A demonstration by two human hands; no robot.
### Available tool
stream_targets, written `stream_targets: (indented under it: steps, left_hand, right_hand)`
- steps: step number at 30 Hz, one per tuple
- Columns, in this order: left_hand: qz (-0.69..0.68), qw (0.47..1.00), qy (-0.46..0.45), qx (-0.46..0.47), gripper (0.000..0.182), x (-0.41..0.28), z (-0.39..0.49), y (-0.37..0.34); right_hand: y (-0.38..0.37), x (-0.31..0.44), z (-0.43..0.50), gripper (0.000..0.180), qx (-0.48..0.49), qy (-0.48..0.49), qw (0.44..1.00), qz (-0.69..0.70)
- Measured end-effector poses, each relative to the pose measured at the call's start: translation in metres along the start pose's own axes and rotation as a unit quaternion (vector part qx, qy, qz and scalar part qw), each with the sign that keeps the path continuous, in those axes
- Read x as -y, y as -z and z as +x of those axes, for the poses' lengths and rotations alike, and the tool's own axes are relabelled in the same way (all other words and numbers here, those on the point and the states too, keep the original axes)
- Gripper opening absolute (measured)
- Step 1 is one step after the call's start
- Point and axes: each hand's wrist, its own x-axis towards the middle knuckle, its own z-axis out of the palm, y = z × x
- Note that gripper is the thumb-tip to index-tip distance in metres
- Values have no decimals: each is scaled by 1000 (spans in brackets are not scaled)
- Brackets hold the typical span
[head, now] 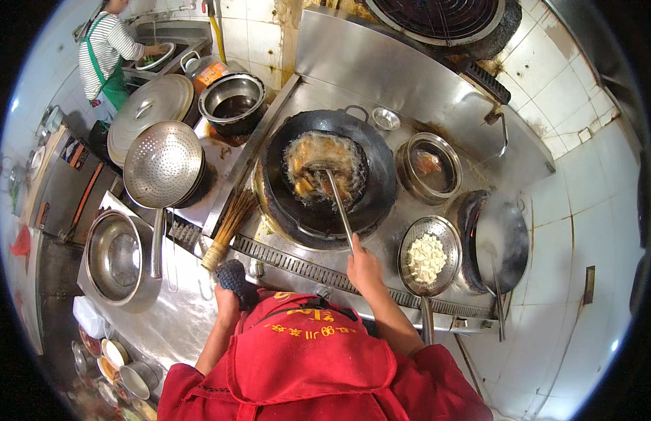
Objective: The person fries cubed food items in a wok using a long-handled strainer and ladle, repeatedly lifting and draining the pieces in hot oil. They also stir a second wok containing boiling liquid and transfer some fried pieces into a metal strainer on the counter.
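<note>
My right hand (365,269) grips the long metal handle of a ladle (339,204). Its bowl end sits in the bubbling oil of a black wok (379,192), among browned food pieces (304,186). Low in front of my body, my left hand (227,305) is closed around a dark folded cloth (232,278). Just beyond that cloth, a bamboo wok brush (229,231) leans against the stove edge. Right of the ladle hand, a perforated strainer (404,252) holds white cubes (427,259).
Steam rises from a second wok (516,242) at right, a utensil (498,294) in it. A steel pot (433,196) stands behind the strainer. Leftward are a large perforated ladle (162,160), a steel basin (96,258) and a pot of dark liquid (204,102). A person (107,47) stands at a sink.
</note>
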Motion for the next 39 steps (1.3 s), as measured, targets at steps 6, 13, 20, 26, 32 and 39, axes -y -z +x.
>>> stream_targets:
  steps: [6,13,20,26,32,39]
  left_hand:
    - [-43,999,-3,4,36,-4,-2,-2]
    - [-80,996,-36,11,34,12,2,5]
    - [-58,998,7,-2,34,12,12,12]
    - [-62,998,11,-21,36,12,7,12]
    - [-82,997,-14,-2,35,4,2,7]
    - [-93,996,-2,7,30,0,-1,7]
  right_hand:
    - [1,-7,29,62,-28,-117,958,259]
    - [36,-6,60,56,-29,-159,907,389]
    - [35,-17,34,42,71,-177,833,520]
    - [-1,-25,26,52,-28,-185,910,369]
    - [4,11,15,9,113,-221,644,724]
    - [25,22,-8,29,250,-218,448,830]
